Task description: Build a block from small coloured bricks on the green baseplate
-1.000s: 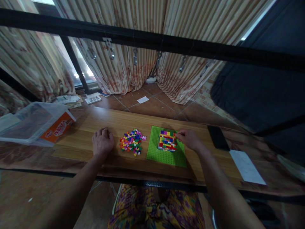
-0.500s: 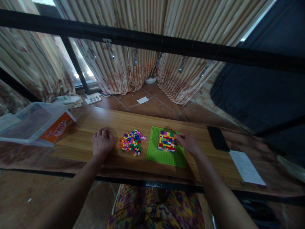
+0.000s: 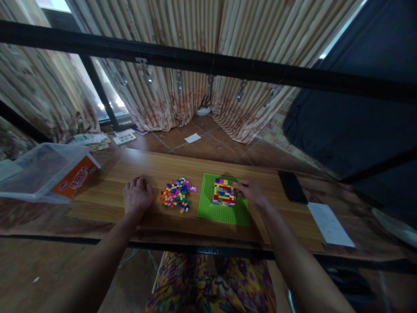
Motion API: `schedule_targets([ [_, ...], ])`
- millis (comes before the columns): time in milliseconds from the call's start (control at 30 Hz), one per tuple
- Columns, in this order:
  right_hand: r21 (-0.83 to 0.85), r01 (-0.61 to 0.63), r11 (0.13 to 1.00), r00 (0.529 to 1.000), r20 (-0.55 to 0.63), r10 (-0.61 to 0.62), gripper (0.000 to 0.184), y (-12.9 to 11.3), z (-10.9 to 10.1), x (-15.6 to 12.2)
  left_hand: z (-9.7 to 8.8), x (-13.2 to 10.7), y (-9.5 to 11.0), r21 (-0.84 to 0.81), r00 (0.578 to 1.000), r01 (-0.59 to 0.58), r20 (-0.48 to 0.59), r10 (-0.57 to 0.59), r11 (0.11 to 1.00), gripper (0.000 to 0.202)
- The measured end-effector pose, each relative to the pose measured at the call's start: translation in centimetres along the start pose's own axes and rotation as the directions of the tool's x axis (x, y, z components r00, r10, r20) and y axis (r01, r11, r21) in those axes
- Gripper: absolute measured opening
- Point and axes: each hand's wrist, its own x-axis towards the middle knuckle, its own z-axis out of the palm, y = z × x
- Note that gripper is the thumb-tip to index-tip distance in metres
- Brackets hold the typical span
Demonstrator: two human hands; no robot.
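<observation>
The left arm is reaching forward from the lower left, and its hand (image 3: 138, 198) is resting on the wooden board (image 3: 153, 163), back up and fingers curling under. The palm is facing away, so whether it is closing on anything cannot be told. The right arm is angling in from the lower right; its hand (image 3: 251, 193) is pointing left, thumb and fingers bunching together at the far right edge of the brick block (image 3: 224, 193). The fingertips are touching or nearly touching it — whether they are gripping 1 brick cannot be told at this size.

The block is sitting on the green baseplate (image 3: 213, 215), with the loose brick pile (image 3: 178, 194) lying between the plate and the left hand.

Compared with 1 second ago, the left hand is keeping its pose and the right hand is staying at the same edge — only the whole view is shifting slightly, putting the board's things further left.
</observation>
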Motion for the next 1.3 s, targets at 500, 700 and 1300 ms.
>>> schedule_targets([
  [500, 0.273, 0.086, 0.958, 0.967, -0.254, -0.015, 0.055, 3.0, 0.1, -1.0, 0.0, 0.0, 0.1, 0.016, 0.999, 0.019, 0.027, -0.02, 1.0, 0.045],
  [700, 0.287, 0.169, 0.943, 0.968, -0.227, -0.105, 0.053, 2.4, 1.3, -0.8, 0.2, 0.1, -0.1, 0.018, 1.0, 0.014, 0.02, -0.014, 1.0, 0.044],
  [1300, 0.366, 0.208, 0.907, 0.968, -0.212, -0.136, 0.043, 3.4, 2.9, 0.5, 0.8, 0.0, -0.6, 0.01, 0.999, -0.028, -0.025, 0.028, 1.0, 0.041],
])
